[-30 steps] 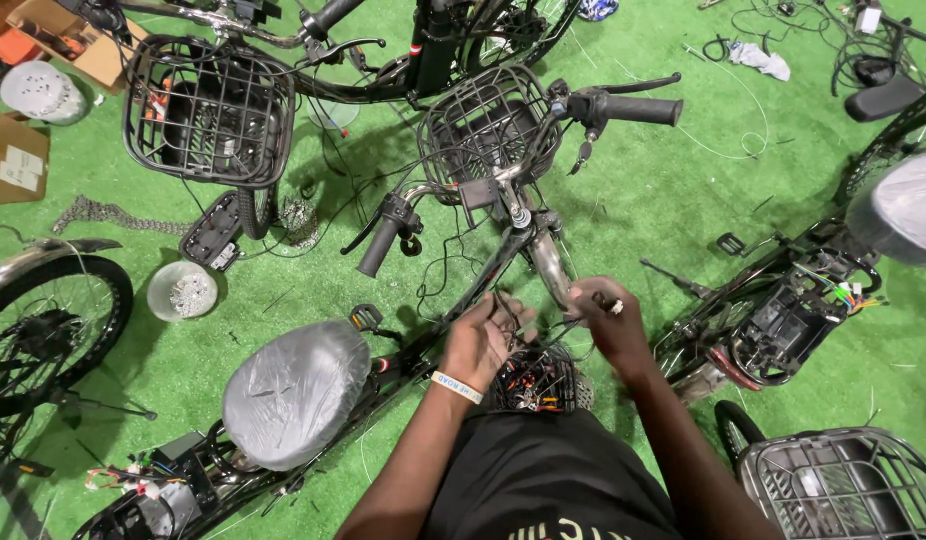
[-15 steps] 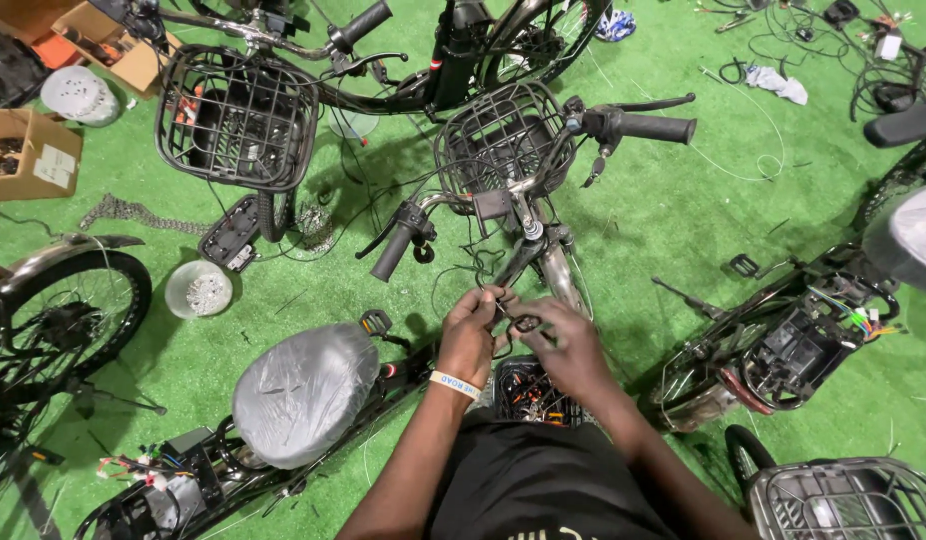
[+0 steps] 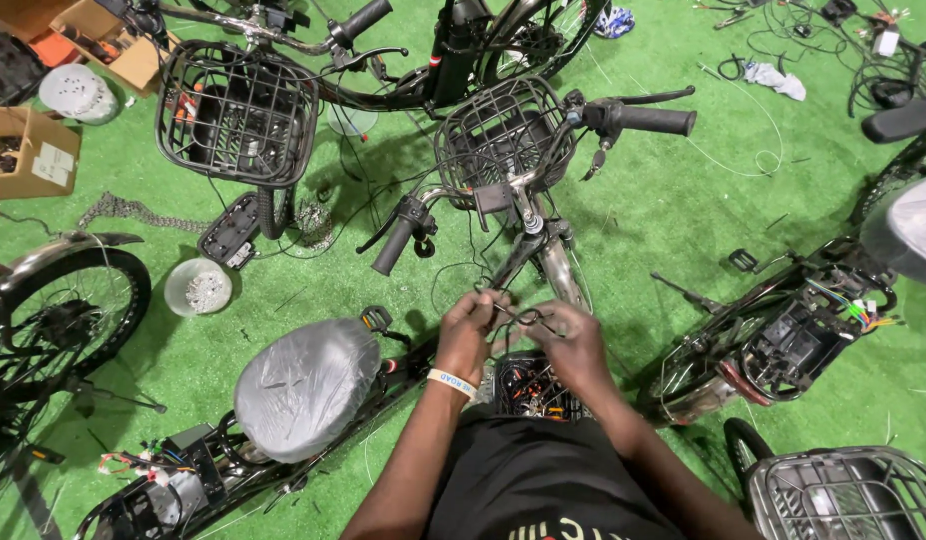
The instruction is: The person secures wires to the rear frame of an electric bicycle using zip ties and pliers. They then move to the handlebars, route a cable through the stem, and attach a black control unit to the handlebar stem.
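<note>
While both hands meet over the open wiring compartment, left hand and right hand pinch thin black wires stretched between closed fingertips. Just left: plastic-wrapped saddle. Beyond: bicycle frame tube, wire basket, handlebar grip, green turf.

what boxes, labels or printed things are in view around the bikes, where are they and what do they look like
Open brown cardboard box: far left on the green turf, small dark parts inside.
White rectangular label: stuck on that box's side.
Second brown cardboard box: top left corner, open, partly cut off.
White printed wristband: on the left hand, which meets the right hand on thin black wires.
</note>
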